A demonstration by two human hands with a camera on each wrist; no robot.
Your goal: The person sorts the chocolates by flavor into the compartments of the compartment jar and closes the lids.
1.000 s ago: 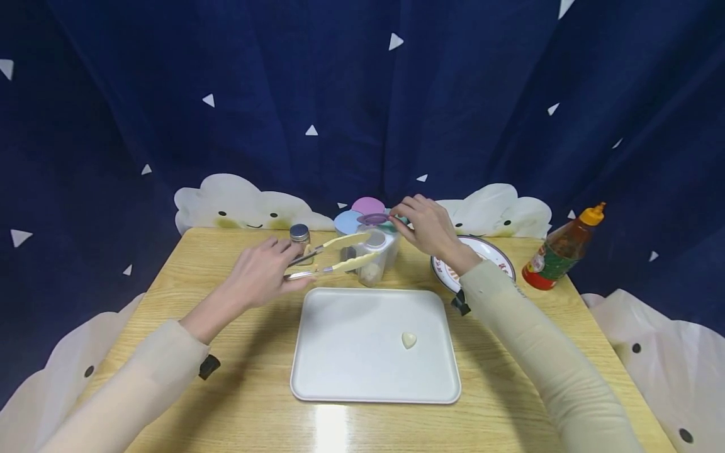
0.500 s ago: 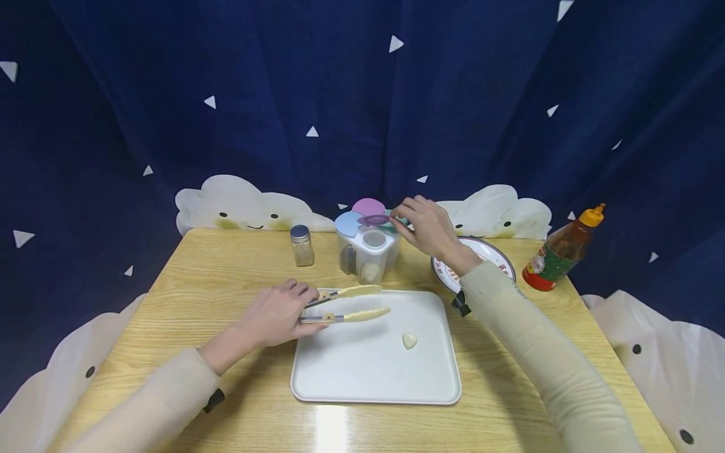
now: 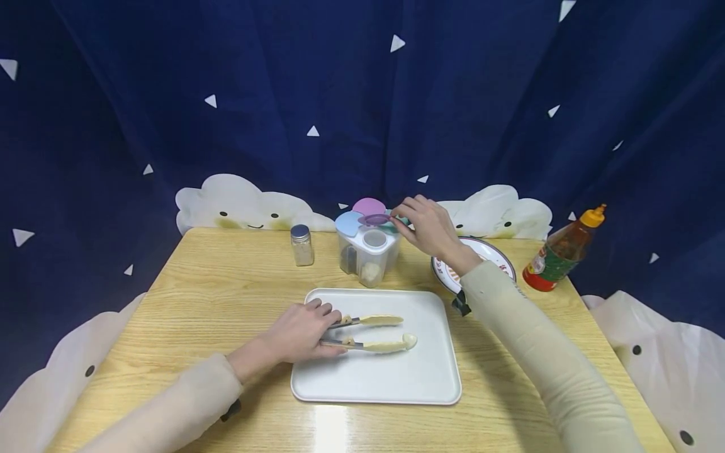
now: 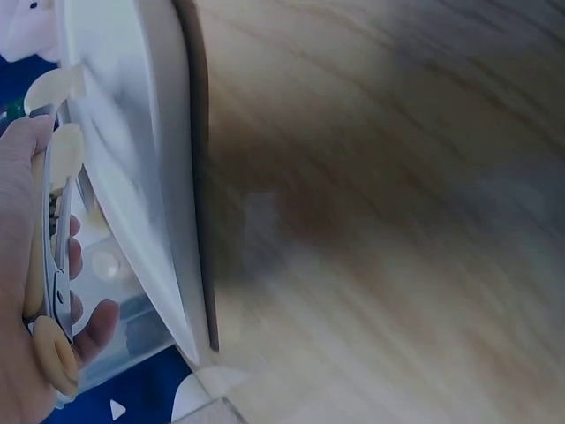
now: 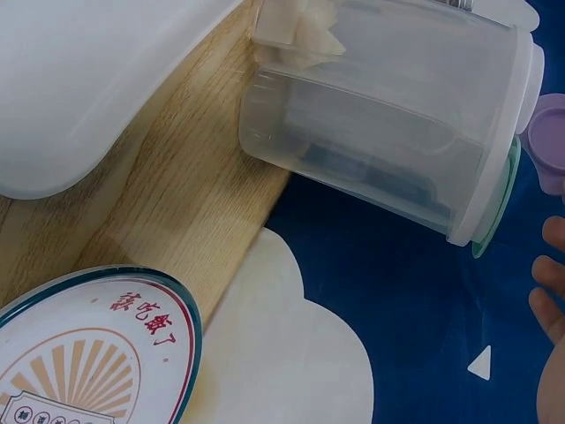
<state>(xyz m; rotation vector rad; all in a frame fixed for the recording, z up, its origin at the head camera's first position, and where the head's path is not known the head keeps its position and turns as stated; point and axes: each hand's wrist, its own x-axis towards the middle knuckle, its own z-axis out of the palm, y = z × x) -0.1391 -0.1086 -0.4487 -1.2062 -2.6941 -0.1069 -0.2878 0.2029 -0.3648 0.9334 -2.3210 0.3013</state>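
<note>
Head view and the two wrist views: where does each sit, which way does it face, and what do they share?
Head: looks forward and down over the table; both sleeved arms show, left hand gripping tongs over the white tray, right hand at the container's purple lid.
Left wrist: low beside the tray edge; palm and fingers on the tongs show.
Right wrist: faces the clear container and plate; only fingertips show.
Shared: tray and container appear in all views.
</note>
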